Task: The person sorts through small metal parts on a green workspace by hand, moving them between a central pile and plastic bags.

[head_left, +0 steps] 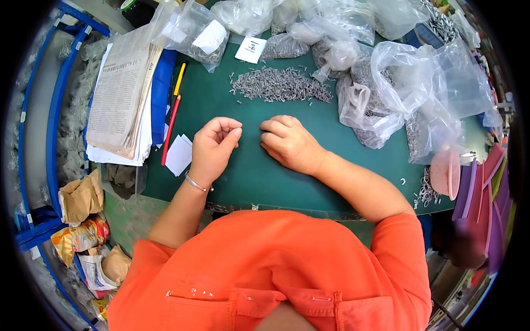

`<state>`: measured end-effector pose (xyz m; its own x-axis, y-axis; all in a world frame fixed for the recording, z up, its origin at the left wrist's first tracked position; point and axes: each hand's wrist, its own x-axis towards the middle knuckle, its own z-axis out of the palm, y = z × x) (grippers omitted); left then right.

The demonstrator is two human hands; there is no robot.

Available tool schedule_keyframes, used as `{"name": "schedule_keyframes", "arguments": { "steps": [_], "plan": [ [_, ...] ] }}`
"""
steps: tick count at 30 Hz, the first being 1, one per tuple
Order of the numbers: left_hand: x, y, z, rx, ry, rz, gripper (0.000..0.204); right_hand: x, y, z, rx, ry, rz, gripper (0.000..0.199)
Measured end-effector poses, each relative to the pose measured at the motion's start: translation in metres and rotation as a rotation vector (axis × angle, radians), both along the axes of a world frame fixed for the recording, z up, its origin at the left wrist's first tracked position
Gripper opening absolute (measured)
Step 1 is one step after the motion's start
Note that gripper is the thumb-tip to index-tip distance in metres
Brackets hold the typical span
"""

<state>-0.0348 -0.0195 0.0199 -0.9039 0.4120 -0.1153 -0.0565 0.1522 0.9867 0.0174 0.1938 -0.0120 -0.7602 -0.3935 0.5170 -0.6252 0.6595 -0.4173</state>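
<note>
- Your left hand (212,146) sits at the centre of the frame on the green mat (287,182), fingers curled in with the thumb pressed to the fingertips in a pinch; whatever small part may be between them is too small to tell.
- Your right hand (290,143) rests just beside it to the right, knuckles up, fingers bent down onto the mat; you cannot tell whether anything lies under them.
- The heap of small grey metal pieces (279,85) lies above both hands, apart from them, in the upper middle of the frame.
- Clear plastic bags (408,83) with more grey pieces crowd the upper right.
- A stack of papers (121,94) lies at the upper left, with a red pencil (171,129) along its right edge.
- White paper slips (179,154) lie just left of your left hand.
</note>
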Motion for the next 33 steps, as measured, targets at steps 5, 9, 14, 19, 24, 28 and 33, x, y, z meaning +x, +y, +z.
{"name": "schedule_keyframes", "arguments": {
  "steps": [5,9,14,19,24,28,33],
  "plan": [
    [-0.001,-0.003,0.001,-0.009,-0.045,0.022,0.009,-0.001,0.014,0.0,0.1,-0.031,0.042,0.019],
    [0.004,0.001,0.003,0.017,-0.053,0.005,0.009,-0.003,0.019,0.0,0.161,0.062,0.112,0.019],
    [0.004,0.002,0.003,0.012,-0.046,-0.026,0.01,-0.006,0.019,0.0,-0.023,0.051,-0.051,0.023],
    [0.006,0.002,-0.01,-0.068,0.005,-0.072,0.015,-0.004,0.02,0.033,-0.703,-0.255,-0.462,0.028],
    [0.011,0.013,-0.004,-0.361,0.456,-0.289,0.035,-0.013,0.112,0.113,-0.901,0.12,-0.667,0.024],
    [0.016,0.029,-0.007,-0.429,0.587,-0.301,0.046,-0.018,0.177,0.132,-0.867,0.146,-0.723,0.025],
    [0.016,0.05,-0.014,-0.414,0.659,-0.365,0.051,-0.023,0.19,0.115,-0.337,-0.068,-0.917,0.028]
  ]
}}
